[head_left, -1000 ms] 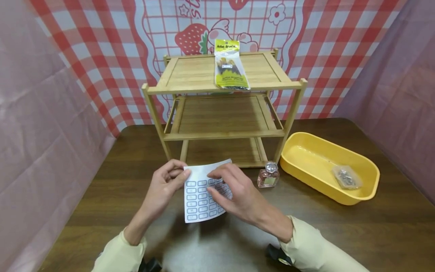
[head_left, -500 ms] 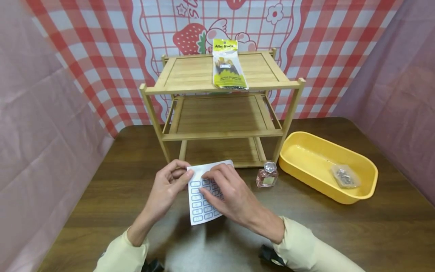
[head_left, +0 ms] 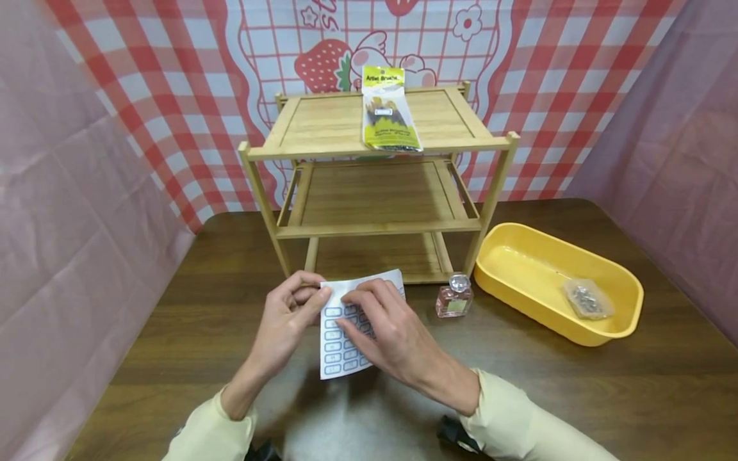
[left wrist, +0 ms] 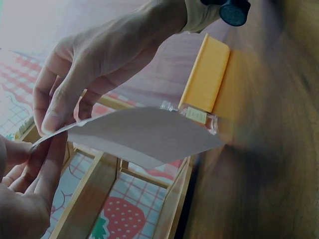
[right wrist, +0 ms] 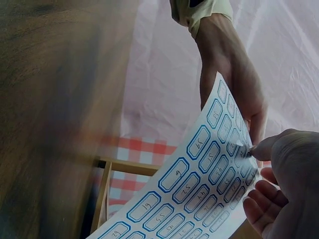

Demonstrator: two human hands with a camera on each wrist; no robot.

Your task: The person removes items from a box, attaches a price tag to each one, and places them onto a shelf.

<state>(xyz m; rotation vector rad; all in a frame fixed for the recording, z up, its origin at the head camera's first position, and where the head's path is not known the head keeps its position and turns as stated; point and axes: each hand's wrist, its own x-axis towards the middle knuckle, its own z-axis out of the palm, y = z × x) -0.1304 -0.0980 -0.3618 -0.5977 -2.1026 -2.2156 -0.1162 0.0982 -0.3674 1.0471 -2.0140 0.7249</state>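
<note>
In the head view a white sheet of blue-framed labels point(head_left: 333, 346) is held upright above the table. My left hand point(head_left: 288, 314) pinches its upper left corner between thumb and fingers. Over the front of the sheet is my right hand point(head_left: 398, 330), its bent index finger and thumb at the left label columns with a gap between their tips. Handwritten numbers show on the labels point(right wrist: 174, 174) in the right wrist view, where the right thumb point(right wrist: 264, 147) touches the sheet. The left wrist view shows the sheet's plain back point(left wrist: 134, 132). Whether a label edge is lifted cannot be seen.
A three-tier wooden shelf point(head_left: 380, 227) stands behind the hands. On its top lies a packet of artist brushes point(head_left: 392, 121). To the right are a pink glass bottle point(head_left: 454, 298) and a yellow tray point(head_left: 513, 301) holding a small clear bag point(head_left: 588, 299).
The sheet and left hand have shifted slightly right. My right hand has moved left across the sheet, its fingertips now over the leftmost label columns.
</note>
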